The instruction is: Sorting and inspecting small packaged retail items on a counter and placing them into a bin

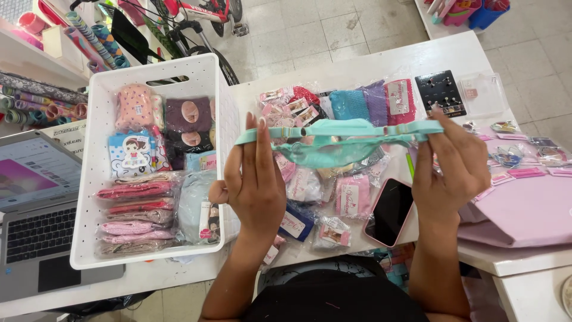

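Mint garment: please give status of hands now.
Left hand and right hand stretch mint garment by its band. Above packets. Nothing between them.

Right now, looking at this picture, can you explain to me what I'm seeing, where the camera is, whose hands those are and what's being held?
There is one picture, taken by a camera worn on a person's head and looking down, so the two bare hands are that person's own. The left hand and right hand stretch a mint-green elastic fabric strap garment between them, pinched at each end above the white table. Below it lie many small clear-wrapped packets of pink and blue clothing and a pink-cased phone with a dark screen. To the left stands a white plastic basket packed with folded wrapped garments, and beside it an open grey laptop. To the right are a black card of earrings and a flat lilac folder. Bicycles stand on the tiled floor beyond.
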